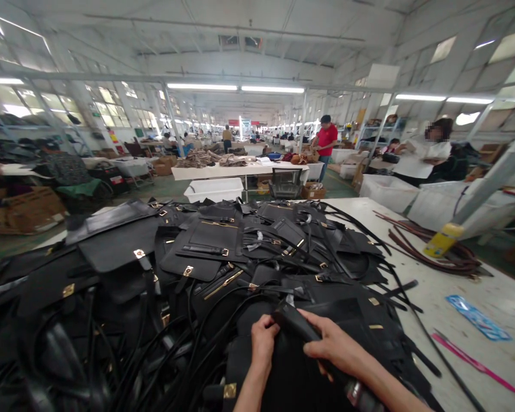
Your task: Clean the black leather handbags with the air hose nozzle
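Note:
My right hand [337, 346] is closed around a long black hand tool [298, 323], whose exact kind I cannot make out. The tool slants up and left, its broad end beside my left hand [264, 337]. The left fingers are pinched together at that end; what they grip is hidden. Beneath both hands lies a black leather-look bag [294, 377]. Around them is a heap of similar black bags [206, 246] with gold clasps, gold zips and loose straps.
On the white table [446, 366] at right lie a pink strip-like tool [476, 363], a blue packet [478, 317] and coiled brown straps [416, 243]. A slanting metal post [493, 177] with a yellow lower part rises there. Beyond are white bins [214, 190] and several people working.

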A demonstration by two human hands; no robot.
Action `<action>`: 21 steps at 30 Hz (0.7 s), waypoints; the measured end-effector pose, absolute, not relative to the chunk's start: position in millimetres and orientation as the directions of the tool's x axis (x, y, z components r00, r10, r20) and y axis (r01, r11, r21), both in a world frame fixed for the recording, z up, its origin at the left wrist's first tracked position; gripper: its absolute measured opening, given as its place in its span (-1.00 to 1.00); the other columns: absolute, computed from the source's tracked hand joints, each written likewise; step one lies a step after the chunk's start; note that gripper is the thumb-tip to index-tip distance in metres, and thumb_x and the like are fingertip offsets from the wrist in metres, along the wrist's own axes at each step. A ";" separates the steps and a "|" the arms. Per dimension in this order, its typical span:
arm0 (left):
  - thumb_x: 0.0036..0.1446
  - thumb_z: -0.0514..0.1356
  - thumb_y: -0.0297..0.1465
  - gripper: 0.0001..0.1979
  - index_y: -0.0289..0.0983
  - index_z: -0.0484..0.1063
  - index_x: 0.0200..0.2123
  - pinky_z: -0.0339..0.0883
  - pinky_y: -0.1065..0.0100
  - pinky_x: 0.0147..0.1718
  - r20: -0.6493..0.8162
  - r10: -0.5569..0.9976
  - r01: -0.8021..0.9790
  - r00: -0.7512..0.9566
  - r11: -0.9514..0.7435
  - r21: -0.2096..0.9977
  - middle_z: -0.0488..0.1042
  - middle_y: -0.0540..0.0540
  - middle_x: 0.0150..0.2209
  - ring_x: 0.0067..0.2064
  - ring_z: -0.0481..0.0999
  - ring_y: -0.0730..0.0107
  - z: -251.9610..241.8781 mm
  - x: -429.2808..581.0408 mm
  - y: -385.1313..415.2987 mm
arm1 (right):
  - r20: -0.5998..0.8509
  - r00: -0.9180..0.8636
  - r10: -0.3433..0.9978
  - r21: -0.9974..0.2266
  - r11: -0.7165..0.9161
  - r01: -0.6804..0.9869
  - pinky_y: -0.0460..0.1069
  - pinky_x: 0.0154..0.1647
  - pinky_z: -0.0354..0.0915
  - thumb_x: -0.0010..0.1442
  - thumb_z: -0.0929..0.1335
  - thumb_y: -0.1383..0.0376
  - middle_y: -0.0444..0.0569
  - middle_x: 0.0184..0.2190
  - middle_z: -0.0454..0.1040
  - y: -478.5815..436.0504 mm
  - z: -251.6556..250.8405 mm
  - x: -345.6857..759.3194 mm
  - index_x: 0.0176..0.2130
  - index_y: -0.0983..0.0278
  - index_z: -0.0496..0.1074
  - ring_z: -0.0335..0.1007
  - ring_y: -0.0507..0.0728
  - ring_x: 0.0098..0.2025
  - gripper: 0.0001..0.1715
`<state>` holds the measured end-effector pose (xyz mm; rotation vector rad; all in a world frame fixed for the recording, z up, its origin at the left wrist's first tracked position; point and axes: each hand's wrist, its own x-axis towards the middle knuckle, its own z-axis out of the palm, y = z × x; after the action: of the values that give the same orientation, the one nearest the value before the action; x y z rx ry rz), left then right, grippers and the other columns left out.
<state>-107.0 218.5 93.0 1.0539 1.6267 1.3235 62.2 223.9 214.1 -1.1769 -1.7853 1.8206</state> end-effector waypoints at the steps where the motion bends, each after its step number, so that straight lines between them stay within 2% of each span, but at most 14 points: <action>1: -0.22 0.16 -0.35 -0.86 -0.29 0.49 -0.59 0.22 0.34 -0.33 -0.071 0.930 0.104 -0.361 0.116 0.988 0.43 -0.03 -0.52 -0.38 0.39 0.31 91.9 -107.3 217.8 | -0.305 -0.583 0.753 -0.941 -0.147 0.303 -0.20 -0.84 0.17 -0.14 0.25 0.43 -0.26 -0.67 0.34 225.4 211.8 57.6 0.19 0.15 -0.05 0.21 -0.03 -0.77 -0.10; 6: -0.26 0.20 -0.34 -0.80 -0.29 0.52 -0.50 0.21 0.29 -0.28 -0.100 0.926 0.035 -0.364 0.121 0.992 0.46 -0.06 -0.48 -0.35 0.40 0.27 88.3 -111.9 219.2 | -0.258 -0.533 0.805 -0.958 -0.145 0.246 -0.20 -0.79 0.20 -0.06 0.24 0.39 -0.22 -0.59 0.38 220.0 213.8 69.1 0.21 0.16 -0.16 0.18 -0.06 -0.74 -0.12; 11: -0.24 0.20 -0.32 -0.81 -0.30 0.53 -0.53 0.21 0.30 -0.30 -0.101 0.944 0.012 -0.314 0.110 0.994 0.44 -0.06 -0.51 -0.37 0.39 0.29 89.5 -112.2 219.2 | -0.357 -0.560 0.748 -0.926 -0.206 0.316 -0.23 -0.81 0.16 -0.09 0.24 0.43 -0.23 -0.63 0.36 201.4 214.9 94.6 0.20 0.19 -0.11 0.18 -0.07 -0.74 -0.11; 14: -0.22 0.20 -0.28 -0.75 -0.28 0.53 -0.44 0.21 0.32 -0.26 -0.090 0.951 0.015 -0.296 0.099 0.995 0.45 -0.06 -0.45 -0.31 0.39 0.28 93.8 -114.0 217.2 | -0.384 -0.560 0.734 -0.911 -0.202 0.359 -0.23 -0.83 0.15 -0.13 0.25 0.45 -0.26 -0.69 0.33 201.3 205.9 87.1 0.19 0.18 -0.04 0.19 -0.05 -0.75 -0.11; 16: -0.20 0.19 -0.24 -0.69 -0.28 0.52 -0.37 0.22 0.31 -0.24 -0.094 0.953 0.022 -0.289 0.105 0.994 0.47 -0.07 -0.41 -0.27 0.40 0.26 97.5 -117.0 215.4 | -0.367 -0.581 0.727 -0.921 -0.195 0.338 -0.22 -0.84 0.16 -0.14 0.26 0.45 -0.27 -0.70 0.32 206.6 202.0 79.8 0.18 0.18 -0.01 0.20 -0.04 -0.76 -0.12; 18: -0.17 0.18 -0.20 -0.66 -0.28 0.51 -0.34 0.23 0.29 -0.24 -0.105 0.957 0.031 -0.271 0.117 0.993 0.48 -0.09 -0.37 -0.26 0.40 0.23 101.3 -120.4 213.4 | -0.318 -0.593 0.740 -0.944 -0.190 0.270 -0.21 -0.83 0.17 -0.14 0.27 0.43 -0.24 -0.62 0.36 213.0 202.8 78.0 0.17 0.16 -0.01 0.20 -0.05 -0.76 -0.12; 21: -0.15 0.17 -0.20 -0.68 -0.26 0.51 -0.34 0.22 0.29 -0.20 -0.115 0.965 0.051 -0.238 0.130 0.990 0.50 -0.08 -0.33 -0.23 0.40 0.22 106.6 -123.7 210.6 | -0.250 -0.513 0.821 -0.966 -0.173 0.194 -0.19 -0.78 0.20 -0.08 0.27 0.39 -0.21 -0.56 0.39 218.1 212.0 90.7 0.19 0.16 -0.07 0.20 -0.06 -0.74 -0.14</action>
<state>-123.7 210.6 106.6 1.0428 1.4872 1.2525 90.7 218.1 212.0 -1.1650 -1.6194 1.7331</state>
